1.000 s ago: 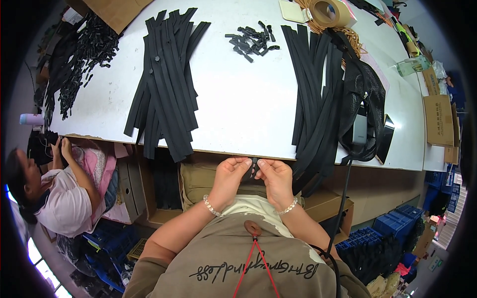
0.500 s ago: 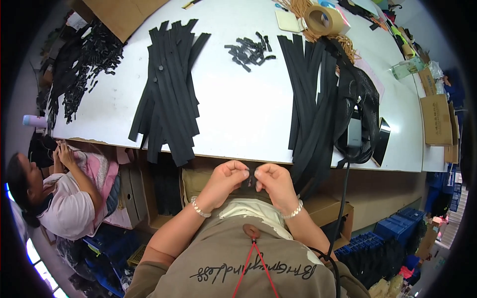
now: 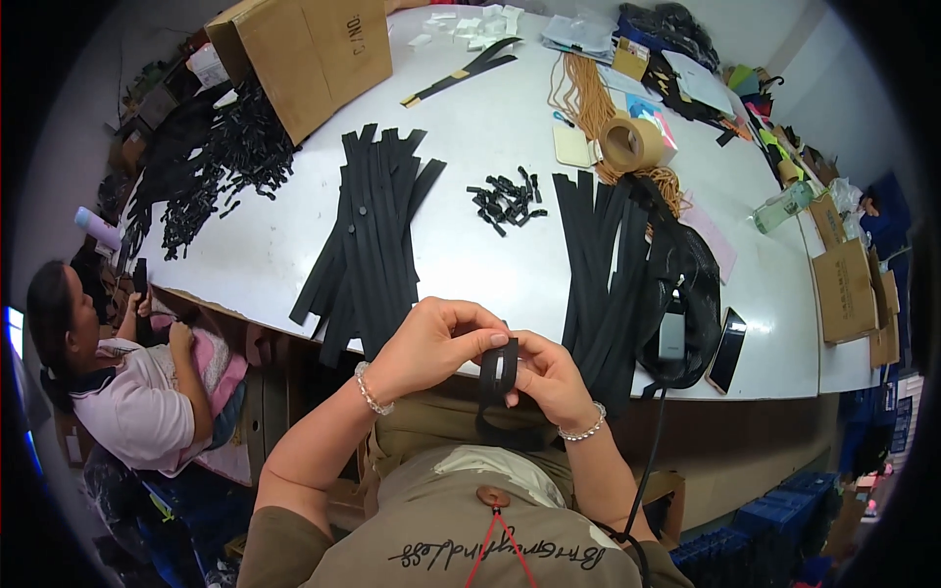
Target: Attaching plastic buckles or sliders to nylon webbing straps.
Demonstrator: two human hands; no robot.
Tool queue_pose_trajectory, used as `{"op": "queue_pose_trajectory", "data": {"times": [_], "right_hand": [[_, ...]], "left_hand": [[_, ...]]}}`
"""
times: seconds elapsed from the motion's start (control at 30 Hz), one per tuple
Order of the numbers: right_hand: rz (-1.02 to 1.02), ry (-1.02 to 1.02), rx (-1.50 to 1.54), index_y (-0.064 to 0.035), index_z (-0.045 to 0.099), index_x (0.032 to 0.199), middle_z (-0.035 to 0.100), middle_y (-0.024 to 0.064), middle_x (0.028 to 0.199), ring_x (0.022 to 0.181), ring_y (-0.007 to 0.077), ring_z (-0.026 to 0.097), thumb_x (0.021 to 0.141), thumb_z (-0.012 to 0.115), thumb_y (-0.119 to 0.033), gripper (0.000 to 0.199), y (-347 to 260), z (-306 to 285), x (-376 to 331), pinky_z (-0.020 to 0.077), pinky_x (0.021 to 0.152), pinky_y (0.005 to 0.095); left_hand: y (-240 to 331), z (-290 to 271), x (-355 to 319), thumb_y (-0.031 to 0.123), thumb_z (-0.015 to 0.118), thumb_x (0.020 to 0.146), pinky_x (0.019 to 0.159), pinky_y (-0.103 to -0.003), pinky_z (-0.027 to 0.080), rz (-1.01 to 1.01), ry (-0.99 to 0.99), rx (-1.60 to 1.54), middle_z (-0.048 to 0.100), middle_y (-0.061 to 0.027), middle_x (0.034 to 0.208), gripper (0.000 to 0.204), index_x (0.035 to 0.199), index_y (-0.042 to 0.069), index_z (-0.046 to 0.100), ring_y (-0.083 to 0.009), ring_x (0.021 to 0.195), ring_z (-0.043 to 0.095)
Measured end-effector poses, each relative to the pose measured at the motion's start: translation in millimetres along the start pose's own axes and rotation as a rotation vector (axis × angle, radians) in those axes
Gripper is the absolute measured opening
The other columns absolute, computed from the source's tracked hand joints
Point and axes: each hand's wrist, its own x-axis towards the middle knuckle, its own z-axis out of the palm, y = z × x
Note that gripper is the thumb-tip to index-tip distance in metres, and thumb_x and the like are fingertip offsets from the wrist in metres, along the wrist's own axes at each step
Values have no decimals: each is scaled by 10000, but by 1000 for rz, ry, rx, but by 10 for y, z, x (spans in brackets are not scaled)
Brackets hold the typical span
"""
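Observation:
In front of my waist, both hands grip one black fabric strap (image 3: pixel 495 363), whose lower part curves down in a loop toward my lap. My left hand (image 3: pixel 441 343) pinches its upper end between thumb and fingers. Close beside it, my right hand (image 3: pixel 551 380) has its fingers closed on the strap's other side. A pale slit shows in the strap between the hands; whether a small part sits there is hard to see. Beyond my hands lies a small heap of black plastic pieces (image 3: pixel 506 199). Flat black straps lie in a left bundle (image 3: pixel 371 245) and a right bundle (image 3: pixel 600 274).
A cardboard box (image 3: pixel 319 64) and a dark pile of small pieces (image 3: pixel 240 147) occupy the far left. Tape (image 3: pixel 630 145), brown cords (image 3: pixel 580 88), a black mesh bag (image 3: pixel 686 274) and a phone (image 3: pixel 726 350) lie right. A co-worker (image 3: pixel 147 382) sits at left.
My view has tilted up, showing more of the table. The black strap now shows plainly between my hands, where only a small dark bit showed before. The co-worker's hands have moved.

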Motion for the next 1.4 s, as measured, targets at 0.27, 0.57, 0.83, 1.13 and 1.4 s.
{"op": "queue_pose_trajectory", "data": {"times": [0.27, 0.57, 0.83, 1.13, 1.4], "right_hand": [[-255, 242, 41, 26, 508, 1145, 482, 141, 1209, 801, 89, 604, 823, 632, 19, 346, -30, 130, 180, 503, 663, 189], [-147, 218, -104, 21, 593, 1063, 640, 17, 815, 663, 60, 588, 894, 573, -60, 188, 16, -5, 170, 482, 595, 172], [117, 78, -159, 35, 637, 946, 622, 12, 730, 614, 31, 544, 889, 590, -84, 141, -120, 79, 144, 437, 545, 164], [-69, 130, -240, 24, 652, 889, 612, 4, 722, 645, 50, 535, 900, 536, -62, 145, -48, 158, 106, 434, 582, 185], [-294, 97, -492, 20, 641, 899, 614, 51, 702, 636, 91, 562, 874, 538, -38, 121, -51, 230, 23, 453, 594, 226]], "left_hand": [[109, -34, 146, 63, 638, 847, 650, -202, 495, 97, 6, 218, 658, -41, 783, 119, 905, -40, 656, -57, 714, 589], [125, -206, 302, 144, 640, 861, 593, -184, 482, -129, -281, 185, 649, -29, 744, 172, 907, -20, 663, -51, 645, 581], [90, -315, 327, 173, 624, 878, 525, -171, 472, -402, -428, 37, 635, -10, 709, 178, 872, -1, 661, -40, 564, 567], [-72, -234, 262, 218, 601, 898, 501, -158, 389, -270, -327, -168, 600, 29, 683, 206, 804, 36, 627, -16, 561, 498], [5, -135, 119, 205, 583, 908, 510, -166, 389, -266, -324, -276, 590, 33, 678, 193, 790, 55, 610, -20, 565, 489]]}}
